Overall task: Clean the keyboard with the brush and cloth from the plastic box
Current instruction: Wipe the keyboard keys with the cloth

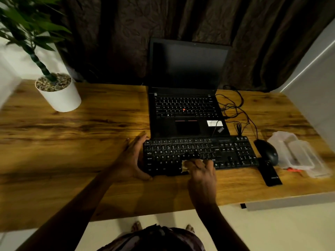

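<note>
A black keyboard (226,151) lies on the wooden desk in front of the laptop. My left hand (133,156) grips the keyboard's left end, thumb at the front edge and fingers at the back. My right hand (201,171) presses a small pale cloth (185,164) onto the lower middle keys, near the space bar. The clear plastic box (299,154) sits open at the desk's right end. A small orange piece (294,170) lies by the box's front edge; I cannot tell if it is the brush.
An open black laptop (186,98) stands right behind the keyboard. A black mouse (267,151) and a flat black bar (270,173) lie between keyboard and box. Tangled cables (233,107) run right of the laptop. A white potted plant (58,93) stands far left.
</note>
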The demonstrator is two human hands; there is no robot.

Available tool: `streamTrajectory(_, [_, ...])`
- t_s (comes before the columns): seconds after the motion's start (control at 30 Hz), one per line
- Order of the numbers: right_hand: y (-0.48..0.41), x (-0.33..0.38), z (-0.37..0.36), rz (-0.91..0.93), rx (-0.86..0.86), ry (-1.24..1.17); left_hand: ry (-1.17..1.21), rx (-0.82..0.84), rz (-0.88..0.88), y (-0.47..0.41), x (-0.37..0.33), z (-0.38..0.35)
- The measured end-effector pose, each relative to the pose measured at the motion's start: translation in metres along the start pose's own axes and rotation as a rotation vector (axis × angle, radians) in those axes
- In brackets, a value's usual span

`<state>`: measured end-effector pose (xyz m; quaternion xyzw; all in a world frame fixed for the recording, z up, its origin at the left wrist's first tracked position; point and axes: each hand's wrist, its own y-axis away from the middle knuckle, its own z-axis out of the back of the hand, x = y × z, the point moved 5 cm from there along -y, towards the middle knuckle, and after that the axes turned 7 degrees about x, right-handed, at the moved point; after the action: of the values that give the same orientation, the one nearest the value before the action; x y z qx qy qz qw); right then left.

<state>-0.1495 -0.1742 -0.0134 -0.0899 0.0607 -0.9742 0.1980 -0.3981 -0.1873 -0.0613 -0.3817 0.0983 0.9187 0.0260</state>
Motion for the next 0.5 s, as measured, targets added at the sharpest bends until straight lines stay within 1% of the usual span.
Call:
streamTrajectory(0.1, [-0.001, 0.013, 0.002, 0.051, -0.019, 0.014, 0.006, -0.002, 0.002, -0.001, 0.001, 0.000])
streamTrajectory(0.23, [0.000, 0.024, -0.004, 0.164, 0.024, 0.064, 0.002, -0.002, 0.004, -0.003, 0.003, 0.000])
streamTrajectory(0.3, [-0.003, 0.012, -0.001, 0.137, 0.014, 0.070, 0.003, 0.008, 0.001, -0.003, 0.002, -0.001])
streamTrajectory(0.43, [-0.008, -0.013, 0.015, 0.011, -0.051, 0.039, 0.021, 0.010, 0.004, -0.002, 0.003, -0.002])
streamTrajectory(0.5, [-0.007, -0.008, 0.014, 0.028, -0.057, 0.030, 0.039, 0.011, 0.014, -0.003, 0.005, -0.003])
